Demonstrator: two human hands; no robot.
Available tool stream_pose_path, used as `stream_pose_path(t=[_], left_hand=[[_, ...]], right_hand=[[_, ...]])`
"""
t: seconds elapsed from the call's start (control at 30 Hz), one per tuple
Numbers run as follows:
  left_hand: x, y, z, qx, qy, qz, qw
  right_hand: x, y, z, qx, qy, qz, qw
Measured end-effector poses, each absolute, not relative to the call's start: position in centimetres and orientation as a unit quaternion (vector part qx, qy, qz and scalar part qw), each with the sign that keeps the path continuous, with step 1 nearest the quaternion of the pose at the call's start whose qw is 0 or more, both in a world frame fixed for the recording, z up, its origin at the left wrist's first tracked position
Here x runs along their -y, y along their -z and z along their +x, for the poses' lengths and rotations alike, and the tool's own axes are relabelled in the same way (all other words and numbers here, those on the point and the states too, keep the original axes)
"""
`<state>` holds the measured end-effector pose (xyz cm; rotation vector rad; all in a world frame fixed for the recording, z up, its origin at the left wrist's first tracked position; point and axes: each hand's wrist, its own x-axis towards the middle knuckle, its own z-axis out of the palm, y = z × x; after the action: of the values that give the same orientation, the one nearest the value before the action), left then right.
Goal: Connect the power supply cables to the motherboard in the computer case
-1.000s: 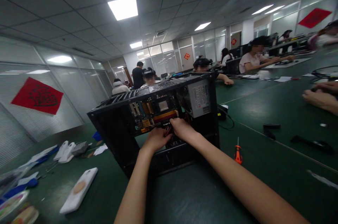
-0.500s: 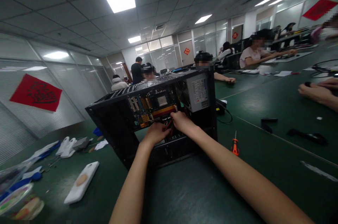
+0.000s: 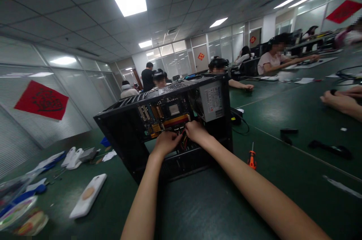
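Observation:
An open black computer case stands on the green table in front of me, its motherboard and grey power supply showing. Both my hands reach into it below the motherboard. My left hand and my right hand are closed, side by side, on a bundle of red and yellow cables. What the fingertips do inside is hidden by the hands.
An orange screwdriver stands right of the case. A white phone-shaped panel and white and blue parts lie at left. Black strips lie at right, near another person's hands. Other people sit at far tables.
My hands have stayed inside the case on the cables, shifting only slightly. The view has moved a little.

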<state>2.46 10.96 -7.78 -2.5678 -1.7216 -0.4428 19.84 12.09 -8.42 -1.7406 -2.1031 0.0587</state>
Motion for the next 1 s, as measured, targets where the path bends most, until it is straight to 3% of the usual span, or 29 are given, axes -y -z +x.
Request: stream_pose_path(t=[0.2,1.0], left_hand=[[-11.4,7.2,2.2,0.629,0.167,-0.758,0.045],[-11.7,7.3,3.0,0.630,0.086,-0.764,0.107]], right_hand=[[-12.1,8.6,19.8,0.756,-0.010,-0.621,0.205],[-11.9,8.4,19.8,0.766,-0.009,-0.609,0.205]])
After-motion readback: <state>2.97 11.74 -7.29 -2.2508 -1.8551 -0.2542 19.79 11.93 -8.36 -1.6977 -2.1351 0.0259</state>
